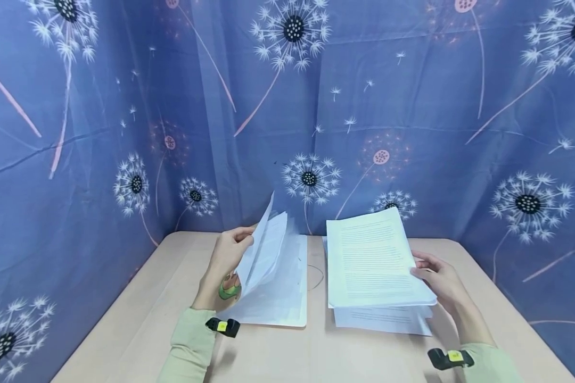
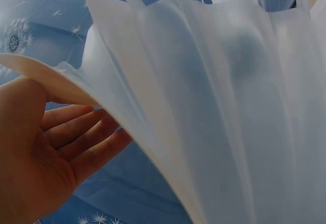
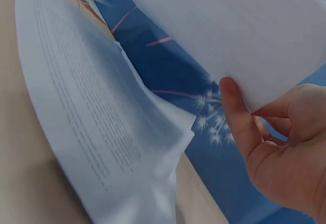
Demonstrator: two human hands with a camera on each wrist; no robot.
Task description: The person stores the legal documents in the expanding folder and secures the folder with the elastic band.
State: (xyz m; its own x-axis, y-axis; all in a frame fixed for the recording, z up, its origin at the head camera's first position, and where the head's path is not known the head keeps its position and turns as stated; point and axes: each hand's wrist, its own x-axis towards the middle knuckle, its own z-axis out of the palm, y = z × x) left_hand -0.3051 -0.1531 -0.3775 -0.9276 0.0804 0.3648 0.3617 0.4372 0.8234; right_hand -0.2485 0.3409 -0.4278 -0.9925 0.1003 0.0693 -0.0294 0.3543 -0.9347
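Observation:
My left hand (image 1: 227, 252) pinches the raised edge of a folder (image 1: 303, 287) with clear plastic sleeves, thumb on one side and fingers behind. Its cover carries a green and brown picture (image 1: 229, 286). Up close in the left wrist view, the translucent sleeves (image 2: 214, 81) fan out from the bent cover (image 2: 56, 79). On the other side, my right hand (image 1: 438, 279) holds printed paper (image 1: 371, 255) by its right edge, tilted up off the table. Under it lie more printed sheets (image 1: 383, 321), their corner curling up in the right wrist view.
A pale tabletop (image 1: 139, 324) with rounded far corners lies beneath everything. Blue curtains (image 1: 249, 133) with a dandelion print stand behind it and along both sides. A thin curved line (image 1: 322, 276) shows on the table between folder and papers.

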